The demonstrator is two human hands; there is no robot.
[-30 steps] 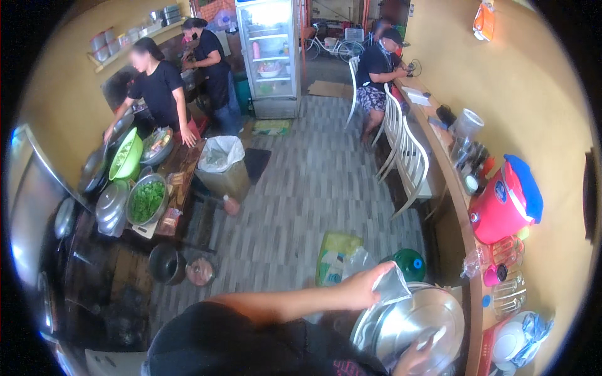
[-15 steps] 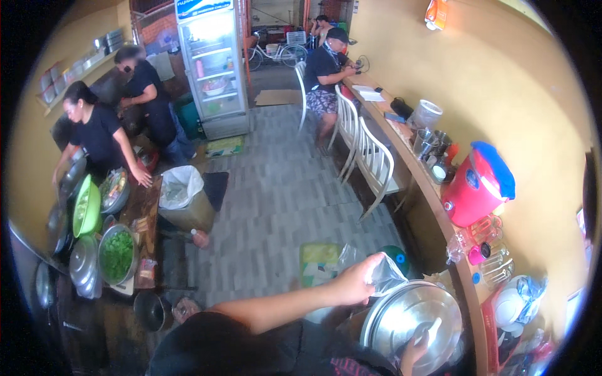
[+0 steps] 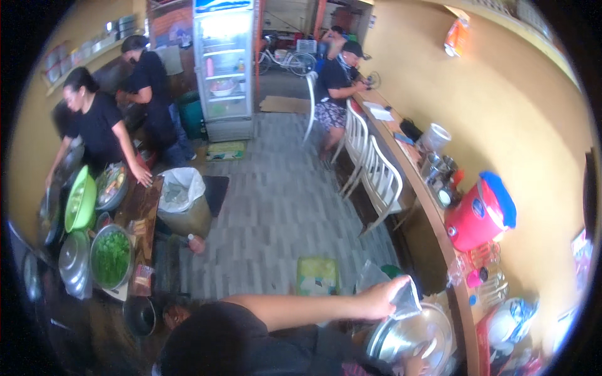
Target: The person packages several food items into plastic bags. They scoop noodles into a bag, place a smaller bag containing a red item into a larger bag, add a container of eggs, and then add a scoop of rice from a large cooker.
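My left arm reaches across to the right, and my left hand [image 3: 384, 299] is closed on a clear plastic bag [image 3: 407, 299] that hangs open beside its fingers. Just below the bag sits a large round metal pot with a shiny lid [image 3: 401, 335]. My right hand [image 3: 415, 365] is at the near side of this lid, its fingers closed round the light-coloured handle [image 3: 430, 346]. The lid lies over the pot, so the inside is hidden. Part of the right hand is blurred and cut by the lower edge.
A wooden counter [image 3: 461, 313] runs along the right wall, with a red drink cooler [image 3: 473, 216] and hanging mugs. White chairs [image 3: 384, 178] stand beside it; a person sits further back. At left are bowls of greens [image 3: 113, 258], a lined bin [image 3: 183, 194] and two people.
The whole view has shifted a little. My left hand with the plastic bag has moved slightly right and down, over the pot's far edge. My right hand stays at the lid's handle.
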